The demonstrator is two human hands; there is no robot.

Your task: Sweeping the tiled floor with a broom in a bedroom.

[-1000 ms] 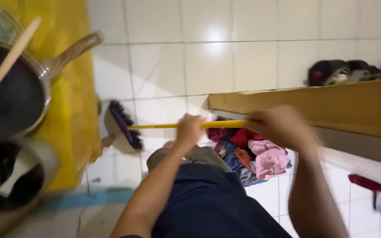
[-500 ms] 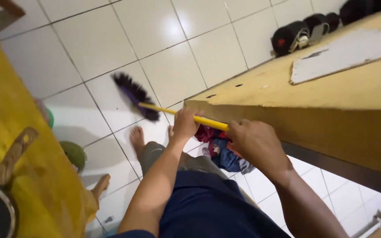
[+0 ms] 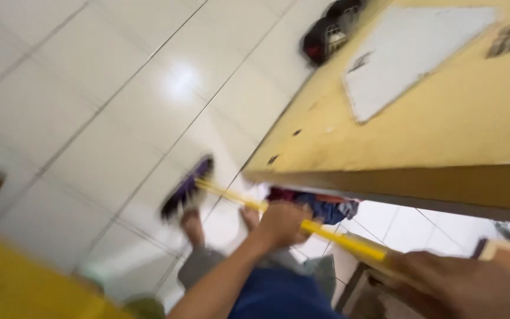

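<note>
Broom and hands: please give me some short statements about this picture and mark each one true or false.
1. Both hands hold the broom by its yellow handle. True: the left hand holds the middle, the right hand the near end.
2. The bristles are green. False: they are dark purple.
3. The floor has white tiles. True.
4. The broom head rests on the yellow board. False: it is over the floor, beside the bare feet.
5. Clothes lie under the board's edge. True.
6. The dark shoes are in the left hand. False: they sit far off on the floor.
</note>
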